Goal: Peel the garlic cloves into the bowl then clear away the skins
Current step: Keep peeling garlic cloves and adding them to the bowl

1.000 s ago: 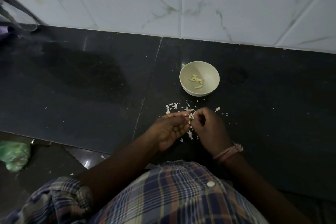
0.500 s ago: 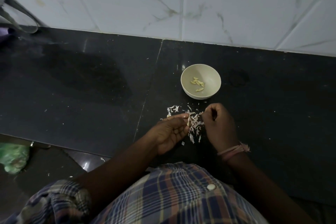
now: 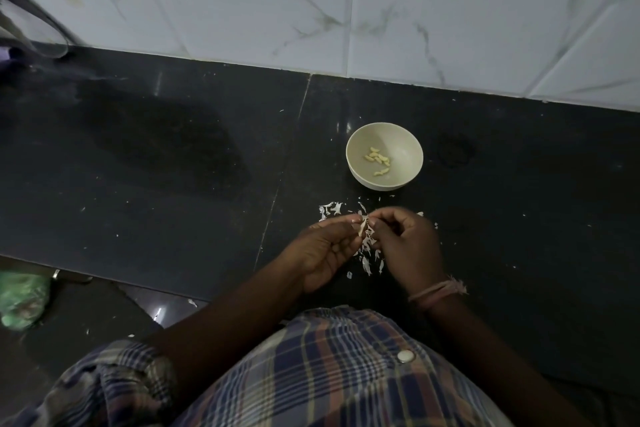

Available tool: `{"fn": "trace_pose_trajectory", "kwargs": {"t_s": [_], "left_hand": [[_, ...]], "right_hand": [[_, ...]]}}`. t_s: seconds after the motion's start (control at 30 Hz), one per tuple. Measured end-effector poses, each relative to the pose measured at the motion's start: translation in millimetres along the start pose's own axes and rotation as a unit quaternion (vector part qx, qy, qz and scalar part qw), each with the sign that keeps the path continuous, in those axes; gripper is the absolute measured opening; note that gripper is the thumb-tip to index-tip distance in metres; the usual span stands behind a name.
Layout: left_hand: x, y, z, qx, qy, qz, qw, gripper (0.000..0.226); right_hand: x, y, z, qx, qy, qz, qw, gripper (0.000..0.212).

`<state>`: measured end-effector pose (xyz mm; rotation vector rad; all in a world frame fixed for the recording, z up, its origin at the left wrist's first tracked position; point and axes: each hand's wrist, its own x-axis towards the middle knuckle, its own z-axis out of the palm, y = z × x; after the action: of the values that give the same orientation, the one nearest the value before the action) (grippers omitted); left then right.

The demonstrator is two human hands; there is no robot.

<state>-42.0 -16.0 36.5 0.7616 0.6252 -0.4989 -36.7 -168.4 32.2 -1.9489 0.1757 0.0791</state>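
Beyond our hands runs a wall of white marbled tiles, and under them lies the dark stone counter with a seam running toward our left hand. Far off to the left of our left arm, below the counter edge, we see a crumpled green bag; at the far upper left something dark and blurred stands against the wall, and we cannot tell what it is. Nearest us is our plaid shirt with a pale button, and a pinkish thread band circles our right wrist. Nothing lies between our hands and the bowl except scattered skins. The bowl is small, cream and round, standing upright on the counter just beyond our right hand, apart from it; a few pale yellow peeled cloves lie loose in its bottom. The skins are thin white flakes strewn on the counter under and between our hands, with another small cluster just beyond our left fingertips. Between the hands we hold one garlic clove, pale and slim, with skin partly hanging from it. Our left hand lies palm up, thumb and forefinger pinching the clove. Our right hand faces it, fingers curled, its fingertips pinching at the same clove from the other side.
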Motion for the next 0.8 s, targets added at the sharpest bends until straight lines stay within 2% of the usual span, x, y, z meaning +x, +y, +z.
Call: {"fn": "trace_pose_trajectory", "kwargs": {"t_s": [0.17,0.3,0.4,0.53,0.67,0.8], "left_hand": [[-1,1,5,0.008,-0.008,-0.006,1.000,0.016],[-3,0,4,0.011,-0.003,-0.025,1.000,0.015],[-5,2,2,-0.009,-0.008,-0.037,0.999,0.015],[-5,5,4,-0.037,-0.009,-0.045,0.998,0.014],[-8,7,5,-0.050,-0.014,-0.053,0.997,0.013],[-10,8,4,-0.038,-0.022,-0.056,0.998,0.026]], "right_hand": [[-7,-1,9,-0.022,0.061,-0.007,0.998,0.019],[-1,1,1,0.014,0.112,0.028,0.993,0.020],[-1,0,-5,0.007,0.071,0.009,0.997,0.027],[-10,-5,-2,-0.096,0.034,-0.065,0.993,0.023],[-8,-6,-6,-0.097,0.003,-0.139,0.986,0.024],[-7,-9,-11,-0.119,-0.049,-0.197,0.972,0.023]]}}
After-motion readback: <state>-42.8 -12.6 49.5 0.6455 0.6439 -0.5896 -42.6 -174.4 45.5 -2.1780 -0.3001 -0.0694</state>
